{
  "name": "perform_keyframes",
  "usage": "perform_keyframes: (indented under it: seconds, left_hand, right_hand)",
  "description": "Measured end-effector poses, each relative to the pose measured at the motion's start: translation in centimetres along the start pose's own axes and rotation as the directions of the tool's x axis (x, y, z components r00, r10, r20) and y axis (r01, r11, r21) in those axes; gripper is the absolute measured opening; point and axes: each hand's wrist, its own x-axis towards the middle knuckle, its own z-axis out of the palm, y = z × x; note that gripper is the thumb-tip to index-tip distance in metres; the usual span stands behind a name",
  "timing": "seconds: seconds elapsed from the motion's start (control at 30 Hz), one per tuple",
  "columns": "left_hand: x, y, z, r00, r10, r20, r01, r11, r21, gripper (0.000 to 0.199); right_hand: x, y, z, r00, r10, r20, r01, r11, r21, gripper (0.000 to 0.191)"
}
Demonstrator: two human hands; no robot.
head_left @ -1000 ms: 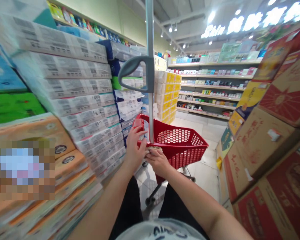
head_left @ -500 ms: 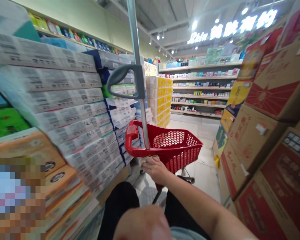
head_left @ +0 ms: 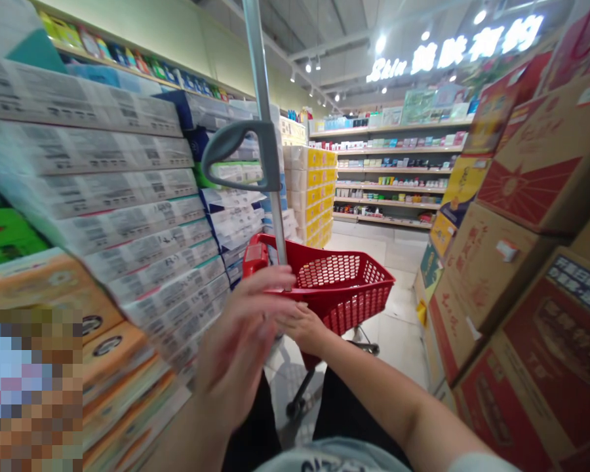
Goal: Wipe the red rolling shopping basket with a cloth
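Note:
A red plastic shopping basket cart [head_left: 341, 308] stands in front of me, with a metal pole [head_left: 261, 78] and a grey loop handle [head_left: 268, 157] rising above its near end. My left hand [head_left: 238, 347] is raised in front of that end, blurred, its fingers apart and nothing visible in them. Behind its fingertips, my right hand [head_left: 307, 329] rests against the rear of the basket, its fingers bent over a beige cloth that is mostly hidden. The inside of the basket shows only its perforated red walls.
Wrapped paper packs [head_left: 128, 196] are stacked high on the left, orange packs [head_left: 103, 347] nearer. Cardboard cartons [head_left: 496, 262] line the right side. Yellow-and-white packs [head_left: 314, 196] and shelves of small goods [head_left: 388, 170] stand ahead along the pale floor.
My left hand has risen from low in front of my body toward the basket's near end, and its fingers have spread. My right hand has stayed near the same spot on the basket.

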Motion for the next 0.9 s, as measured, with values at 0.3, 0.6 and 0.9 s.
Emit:
perform_keyframes:
  seconds: [0.3, 0.6, 0.9]
  left_hand:
    - [-0.4, -12.7, 6.8, 0.937, -0.201, 0.285, -0.064, 0.703, 0.708, 0.032]
    - [-1.0, -13.0, 7.3, 0.959, -0.158, 0.233, -0.070, 0.668, 0.740, 0.034]
    - [-1.2, -13.7, 7.1, 0.969, -0.128, 0.211, -0.060, 0.706, 0.706, 0.032]
  right_hand:
    - [-0.8, -0.2, 1.1, 0.997, -0.019, 0.077, 0.020, 1.000, -0.012, 0.022]
    - [-0.6, -0.9, 1.7, 0.973, -0.009, 0.232, 0.007, 1.000, 0.007, 0.019]
    - [-1.5, -1.7, 2.4, 0.926, -0.024, 0.376, -0.004, 0.997, 0.073, 0.014]
